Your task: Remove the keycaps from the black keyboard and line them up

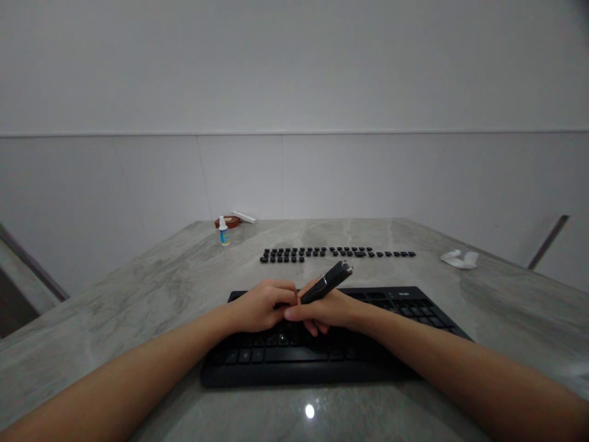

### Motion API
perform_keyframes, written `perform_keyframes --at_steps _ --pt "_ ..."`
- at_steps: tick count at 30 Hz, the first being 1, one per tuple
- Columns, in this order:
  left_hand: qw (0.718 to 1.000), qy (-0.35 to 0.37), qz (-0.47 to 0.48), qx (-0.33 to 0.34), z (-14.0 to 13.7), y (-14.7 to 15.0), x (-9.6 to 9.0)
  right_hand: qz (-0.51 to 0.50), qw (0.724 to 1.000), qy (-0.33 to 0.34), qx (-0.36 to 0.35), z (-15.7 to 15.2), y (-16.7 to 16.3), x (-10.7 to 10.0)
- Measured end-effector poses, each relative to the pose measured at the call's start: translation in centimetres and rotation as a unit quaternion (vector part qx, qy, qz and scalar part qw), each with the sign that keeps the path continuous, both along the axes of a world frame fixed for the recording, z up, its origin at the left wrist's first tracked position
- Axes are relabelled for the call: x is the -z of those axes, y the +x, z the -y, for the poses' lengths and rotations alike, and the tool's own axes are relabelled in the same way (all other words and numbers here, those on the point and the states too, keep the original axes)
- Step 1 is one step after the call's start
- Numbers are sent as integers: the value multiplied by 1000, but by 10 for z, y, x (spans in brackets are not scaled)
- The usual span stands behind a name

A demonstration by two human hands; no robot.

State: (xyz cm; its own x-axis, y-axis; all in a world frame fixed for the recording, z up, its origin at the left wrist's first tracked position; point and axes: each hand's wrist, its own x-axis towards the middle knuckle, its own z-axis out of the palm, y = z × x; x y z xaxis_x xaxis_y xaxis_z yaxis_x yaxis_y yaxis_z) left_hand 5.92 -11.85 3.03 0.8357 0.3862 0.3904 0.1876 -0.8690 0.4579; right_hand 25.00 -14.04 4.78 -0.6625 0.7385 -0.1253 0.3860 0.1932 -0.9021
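Note:
A black keyboard [304,371] lies on the table in front of me, with both hands over its middle. My right hand [329,307] is closed around a thick black pen-like tool [327,282]. Its shiny, notched end points up and to the right, while the lower end is hidden among the fingers. My left hand [264,305] has curled fingers and meets the right hand at the thumb. Whatever those left fingers pinch or press is out of sight. Keys show along the keyboard's near row and right side; the hands cover the centre.
Beyond the keyboard, several loose black keycaps [294,252] stand in rows on the grey marbled table [161,294]. A small white bottle [224,233] with a blue label is at the back left, near a reddish-brown object [227,222]. Crumpled white tissue [460,259] lies at the right.

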Motion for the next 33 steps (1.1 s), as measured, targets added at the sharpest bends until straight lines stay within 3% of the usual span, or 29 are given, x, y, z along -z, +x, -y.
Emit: perform_keyframes --at_steps 11,25,33 --pt "999 23 -23 27 4 0 -8 -45 995 -17 92 3 -1 3" --pt "999 9 3 34 0 -2 -3 -70 992 28 97 4 -3 6" --pt "995 85 -7 44 1 -3 -4 -50 982 63 173 5 -11 15"
